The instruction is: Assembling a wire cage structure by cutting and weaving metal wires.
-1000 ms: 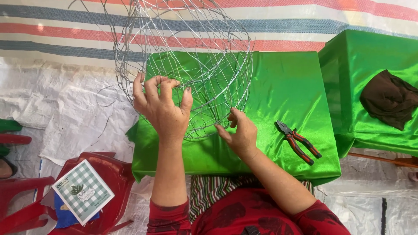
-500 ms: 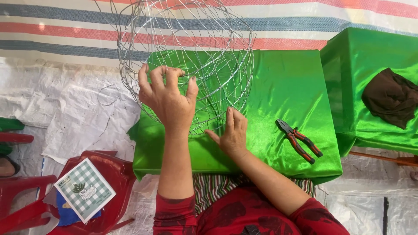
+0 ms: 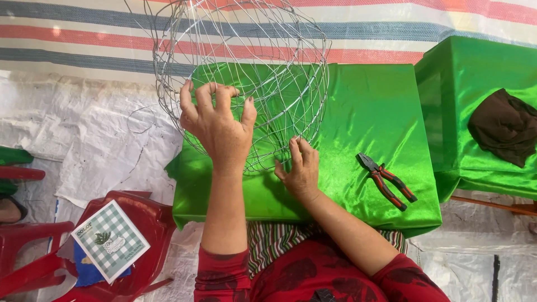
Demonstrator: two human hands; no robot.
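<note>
Wire is being worked at the near rim of a rounded wire basket frame [image 3: 246,72], which stands on the green-draped counter [image 3: 363,112]. The left hand [image 3: 221,126] is hooked over its near wires, fingers curled shut around them. The right hand [image 3: 299,168] pinches a low strand closed. A firm, steady brace is judged best while that strand is twisted. Pliers [image 3: 387,180] lie untouched at the right.

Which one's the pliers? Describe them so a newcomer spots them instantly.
Start at the low table draped in shiny green cloth, where the round wire frame stands. Beyond the right hand, the pliers lie flat on the cloth, apart from both. They alone have red-and-black handles and dark metal jaws.
</note>
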